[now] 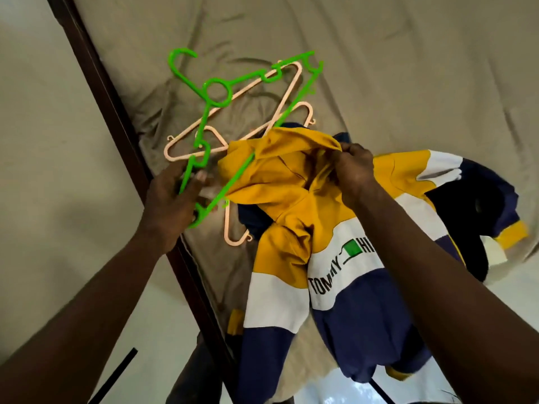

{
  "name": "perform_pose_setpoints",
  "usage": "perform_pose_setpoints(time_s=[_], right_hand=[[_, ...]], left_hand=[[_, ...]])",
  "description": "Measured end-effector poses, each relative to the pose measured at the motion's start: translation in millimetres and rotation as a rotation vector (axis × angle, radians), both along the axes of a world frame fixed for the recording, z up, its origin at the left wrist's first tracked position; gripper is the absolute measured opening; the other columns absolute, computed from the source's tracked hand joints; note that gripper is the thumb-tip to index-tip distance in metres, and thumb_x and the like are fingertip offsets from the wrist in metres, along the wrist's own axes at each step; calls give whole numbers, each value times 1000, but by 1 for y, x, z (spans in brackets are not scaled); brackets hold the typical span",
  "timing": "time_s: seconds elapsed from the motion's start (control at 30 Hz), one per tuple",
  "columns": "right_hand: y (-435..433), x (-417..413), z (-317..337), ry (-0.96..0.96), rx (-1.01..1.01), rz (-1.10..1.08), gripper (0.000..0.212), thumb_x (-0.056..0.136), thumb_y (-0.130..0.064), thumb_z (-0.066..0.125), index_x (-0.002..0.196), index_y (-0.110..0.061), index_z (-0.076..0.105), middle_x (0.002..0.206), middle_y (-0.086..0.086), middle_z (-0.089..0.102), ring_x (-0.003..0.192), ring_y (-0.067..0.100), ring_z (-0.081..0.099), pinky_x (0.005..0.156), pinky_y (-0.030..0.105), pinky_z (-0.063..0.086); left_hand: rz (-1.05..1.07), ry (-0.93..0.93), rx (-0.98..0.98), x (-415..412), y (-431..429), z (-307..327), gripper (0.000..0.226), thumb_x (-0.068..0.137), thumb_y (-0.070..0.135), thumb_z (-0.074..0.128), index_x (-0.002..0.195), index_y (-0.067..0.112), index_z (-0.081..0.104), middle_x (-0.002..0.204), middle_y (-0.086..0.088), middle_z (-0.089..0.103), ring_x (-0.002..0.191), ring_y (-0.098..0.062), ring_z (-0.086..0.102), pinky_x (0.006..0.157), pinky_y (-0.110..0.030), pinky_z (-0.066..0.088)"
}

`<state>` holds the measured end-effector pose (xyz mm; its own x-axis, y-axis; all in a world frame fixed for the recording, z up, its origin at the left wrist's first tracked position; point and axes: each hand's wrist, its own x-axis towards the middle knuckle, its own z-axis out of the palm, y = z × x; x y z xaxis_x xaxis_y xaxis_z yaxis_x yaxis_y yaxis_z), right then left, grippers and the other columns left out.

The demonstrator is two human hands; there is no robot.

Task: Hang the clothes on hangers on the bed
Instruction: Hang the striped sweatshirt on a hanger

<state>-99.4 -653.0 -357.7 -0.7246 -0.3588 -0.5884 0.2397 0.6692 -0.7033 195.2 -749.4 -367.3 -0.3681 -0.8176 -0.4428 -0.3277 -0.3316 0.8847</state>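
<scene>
A colour-blocked hoodie point(335, 258) lies rumpled on the bed's tan sheet point(379, 68), right of centre: mustard yellow at the hood and shoulders, a white chest band with black lettering and a small green flag, navy below. The right hand point(353, 170) pinches the yellow hood's edge, bunching it upward. The left hand point(172, 199) curls round the near corner of a bright green hanger point(215, 91), whose long bar crosses the hood's left edge. Pale pink hangers point(186, 141) lie beneath, near the dark bed frame point(116, 118).
</scene>
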Motion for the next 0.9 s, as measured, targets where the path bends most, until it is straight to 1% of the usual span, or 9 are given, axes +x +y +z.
perform_pose_setpoints(time_s=[0.1,0.23,0.33,0.43,0.53,0.6,0.7,0.8,0.9], right_hand=[[-3,5,-2,-94,21,-39,21,101,-21,61,80,-21,63,86,7,66,84,25,60,75,37,52],[-8,12,2,-199,58,-131,22,101,-27,61,81,-20,54,87,4,58,88,23,57,86,42,54],[-12,14,8,-163,81,-172,23,100,-26,60,79,-18,53,84,6,57,95,28,61,91,47,56],[-19,16,17,-65,110,-113,29,95,-33,63,74,-18,50,80,5,55,91,26,59,81,40,52],[-29,16,26,-55,137,-46,33,91,-45,71,78,-19,54,88,6,63,97,25,66,86,40,57],[-33,14,32,-100,179,-10,33,90,-48,70,94,-17,62,101,10,66,101,27,66,83,43,60],[-32,10,38,-224,191,8,41,93,-43,65,122,-13,63,111,12,69,98,29,69,65,36,57],[-30,7,33,-87,182,65,13,94,-27,65,93,-14,64,88,9,62,88,25,62,63,34,51],[-28,10,27,156,154,198,24,91,-21,65,67,-20,60,69,3,54,77,25,56,66,38,49]], left_hand=[[37,54,53,28,31,16,19,105,27,56,117,19,68,102,-10,77,92,-24,77,60,-41,63],[84,39,41,61,47,27,28,104,34,53,121,21,70,79,-9,76,55,-25,68,45,-29,52],[82,-15,-43,84,49,35,34,104,32,51,126,13,68,80,-7,75,49,-31,63,40,-30,50],[78,-47,-115,98,49,49,33,105,26,50,126,5,65,100,5,76,57,-27,67,38,-32,51],[3,-70,-152,109,51,53,30,104,24,51,122,5,67,95,2,74,56,-28,67,37,-34,51],[-6,-85,-168,115,51,50,28,104,25,53,119,6,68,87,-1,74,53,-26,67,37,-36,52],[1,-105,-199,122,48,40,25,103,26,56,116,10,70,83,-1,74,54,-22,68,39,-37,54],[-15,-131,-214,124,47,35,24,102,31,58,117,17,71,83,-3,73,59,-26,71,41,-43,55],[-48,-157,-274,118,47,34,19,104,32,59,118,27,71,77,-3,73,56,-27,70,43,-40,56]])
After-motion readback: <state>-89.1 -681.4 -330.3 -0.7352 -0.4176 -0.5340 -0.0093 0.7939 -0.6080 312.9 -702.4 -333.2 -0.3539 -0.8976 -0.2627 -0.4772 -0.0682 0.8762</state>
